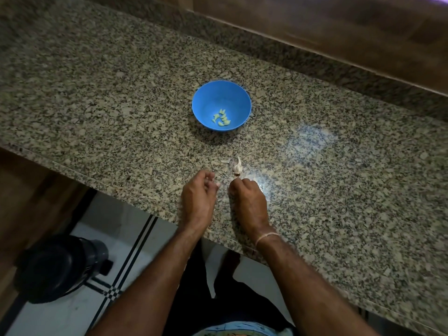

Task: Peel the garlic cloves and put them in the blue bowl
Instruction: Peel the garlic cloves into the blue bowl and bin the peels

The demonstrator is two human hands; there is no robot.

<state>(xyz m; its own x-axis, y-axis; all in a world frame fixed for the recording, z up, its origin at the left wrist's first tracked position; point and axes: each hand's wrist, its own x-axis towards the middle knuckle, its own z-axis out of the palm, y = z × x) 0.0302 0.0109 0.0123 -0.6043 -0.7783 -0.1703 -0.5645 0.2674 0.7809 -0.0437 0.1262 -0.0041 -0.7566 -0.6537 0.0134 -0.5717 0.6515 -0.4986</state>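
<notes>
Low centre, wrists over the table — the right hand pinches a papery garlic piece; the left hand curls inward, its hold unclear.

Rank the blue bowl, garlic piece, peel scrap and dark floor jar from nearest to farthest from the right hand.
1. Garlic piece, at the fingertips of the right hand.
2. Peel scrap, just beyond, leftward.
3. Blue bowl, farther back.
4. Dark jar, on the floor, left.

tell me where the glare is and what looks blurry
Head view: glare patch on the countertop right of the blue bowl, a smaller glint beside the garlic; head view edges dim and soft, dark object on the floor blurred.
</notes>
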